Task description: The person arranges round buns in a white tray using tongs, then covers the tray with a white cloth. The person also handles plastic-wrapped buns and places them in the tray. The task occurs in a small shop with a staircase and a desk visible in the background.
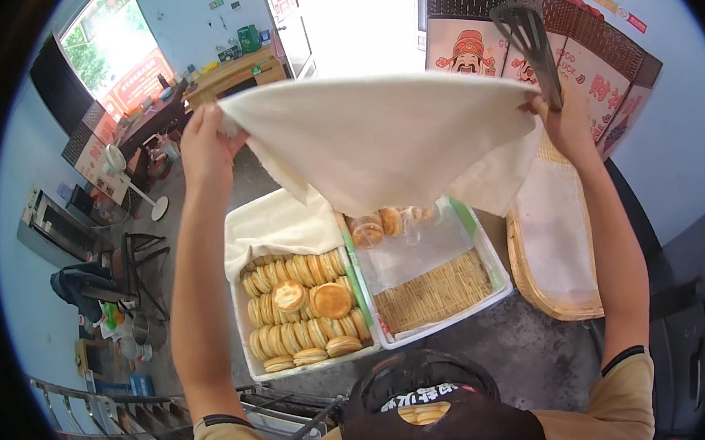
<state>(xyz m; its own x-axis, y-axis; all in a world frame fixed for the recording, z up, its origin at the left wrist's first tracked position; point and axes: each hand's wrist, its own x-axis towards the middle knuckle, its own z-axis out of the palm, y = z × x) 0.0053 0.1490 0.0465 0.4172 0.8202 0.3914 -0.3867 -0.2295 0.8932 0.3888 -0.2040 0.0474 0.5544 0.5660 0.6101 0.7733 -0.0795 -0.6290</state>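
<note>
A cream cloth (379,136) hangs spread between my raised hands. My left hand (207,148) pinches its left corner. My right hand (566,123) grips the right corner and also holds a dark slotted spatula (526,32) upright. Beneath, at left, a white box (245,342) holds rows of round golden pastries (303,335), two lying flat on top. Another cream cloth (283,225) covers that box's far part. In the right white box (500,279), a woven straw mat (435,292), a clear plastic sheet (412,257) and a few pastries (367,230) show; the raised cloth hides its far end.
Right of the boxes lies a long wicker basket (529,285) with a pale liner. Printed folding panels (471,44) stand at the far right. A metal rack (130,432) is at the lower left, and a standing fan (117,160) and a stool (139,263) stand farther left.
</note>
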